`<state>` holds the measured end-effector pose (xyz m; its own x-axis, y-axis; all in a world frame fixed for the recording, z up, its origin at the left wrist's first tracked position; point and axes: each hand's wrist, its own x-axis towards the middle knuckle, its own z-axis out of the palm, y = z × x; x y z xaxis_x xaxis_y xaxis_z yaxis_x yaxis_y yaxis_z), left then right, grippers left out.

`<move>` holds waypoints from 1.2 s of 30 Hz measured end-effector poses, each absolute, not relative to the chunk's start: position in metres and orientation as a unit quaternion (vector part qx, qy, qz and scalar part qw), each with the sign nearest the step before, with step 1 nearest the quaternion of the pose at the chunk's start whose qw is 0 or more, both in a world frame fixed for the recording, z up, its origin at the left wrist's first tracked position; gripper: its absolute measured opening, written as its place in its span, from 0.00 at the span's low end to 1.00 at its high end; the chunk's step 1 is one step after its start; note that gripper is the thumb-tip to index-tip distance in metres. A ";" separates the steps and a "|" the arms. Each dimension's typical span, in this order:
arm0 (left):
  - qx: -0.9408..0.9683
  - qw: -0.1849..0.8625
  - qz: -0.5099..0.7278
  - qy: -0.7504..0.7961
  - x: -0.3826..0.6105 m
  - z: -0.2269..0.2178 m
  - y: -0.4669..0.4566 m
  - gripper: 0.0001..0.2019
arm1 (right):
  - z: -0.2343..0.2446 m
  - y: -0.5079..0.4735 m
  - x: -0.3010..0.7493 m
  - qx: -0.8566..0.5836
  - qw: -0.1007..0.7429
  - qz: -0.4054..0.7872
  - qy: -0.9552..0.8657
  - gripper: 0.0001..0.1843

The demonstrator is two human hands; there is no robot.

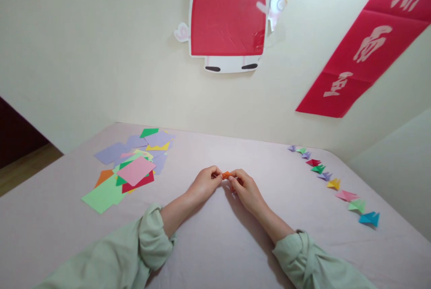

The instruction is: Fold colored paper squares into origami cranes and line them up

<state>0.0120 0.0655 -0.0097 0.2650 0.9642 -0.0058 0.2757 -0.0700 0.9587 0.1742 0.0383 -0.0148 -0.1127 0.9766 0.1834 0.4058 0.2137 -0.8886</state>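
A small folded piece of orange paper (226,175) is pinched between both hands, over the middle of the table. My left hand (206,182) grips its left end with thumb and forefinger. At the right end, my right hand (246,188) pinches it the same way, its other fingers curled beneath. The fingertips cover both ends of the paper, so its full folded shape is hidden.
Loose coloured paper sheets, a pink one (137,170) on top, lie in a pile at the left. Several folded paper figures, the nearest a blue one (369,219), form a row along the right. A pale tablecloth (208,253) covers the table, which meets the wall behind.
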 end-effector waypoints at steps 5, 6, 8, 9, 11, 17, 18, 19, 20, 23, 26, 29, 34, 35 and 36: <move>0.642 0.476 0.353 0.487 0.010 -0.012 0.067 0.06 | -0.016 0.040 0.176 -0.519 0.413 0.371 -0.650 0.16; 0.641 0.481 0.353 0.483 0.010 -0.012 0.067 0.06 | -0.015 0.040 0.176 -0.519 0.414 0.379 -0.645 0.15; 0.638 0.492 0.357 0.473 0.010 -0.012 0.067 0.07 | -0.014 0.040 0.176 -0.519 0.417 0.396 -0.633 0.14; 0.636 0.498 0.360 0.467 0.010 -0.012 0.067 0.07 | -0.013 0.040 0.175 -0.519 0.419 0.402 -0.627 0.14; 0.630 0.507 0.368 0.459 0.009 -0.012 0.066 0.08 | -0.012 0.040 0.175 -0.520 0.420 0.410 -0.620 0.14; 0.622 0.506 0.371 0.468 0.009 -0.007 0.063 0.08 | -0.015 0.039 0.176 -0.499 0.455 0.434 -0.596 0.11; 0.624 0.502 0.368 0.472 0.009 -0.006 0.062 0.08 | -0.017 0.039 0.177 -0.490 0.462 0.440 -0.594 0.11; 0.629 0.496 0.365 0.475 0.009 -0.006 0.061 0.08 | -0.017 0.039 0.177 -0.481 0.465 0.443 -0.596 0.11; 0.636 0.489 0.361 0.476 0.010 -0.006 0.061 0.08 | -0.018 0.038 0.177 -0.475 0.465 0.443 -0.601 0.10; 0.655 0.468 0.354 0.476 0.011 -0.010 0.059 0.09 | -0.018 0.036 0.177 -0.470 0.455 0.427 -0.624 0.08; 0.660 0.460 0.356 0.477 0.011 -0.014 0.059 0.09 | -0.017 0.035 0.177 -0.473 0.443 0.417 -0.638 0.07; 0.656 0.473 0.366 0.460 0.010 -0.014 0.059 0.08 | -0.019 0.036 0.177 -0.477 0.447 0.427 -0.624 0.06; 0.647 0.489 0.373 0.451 0.010 -0.008 0.056 0.09 | -0.021 0.038 0.177 -0.479 0.475 0.446 -0.588 0.08; 0.648 0.490 0.370 0.451 0.010 -0.007 0.056 0.09 | -0.021 0.038 0.177 -0.478 0.477 0.448 -0.586 0.08; 0.650 0.489 0.368 0.450 0.010 -0.008 0.055 0.09 | -0.021 0.038 0.176 -0.476 0.476 0.451 -0.586 0.09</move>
<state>0.0100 0.0553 -0.0075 0.3244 0.9452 0.0376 0.2261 -0.1161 0.9672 0.1764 0.0377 -0.0210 -0.0935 0.9872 0.1290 0.1295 0.1405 -0.9816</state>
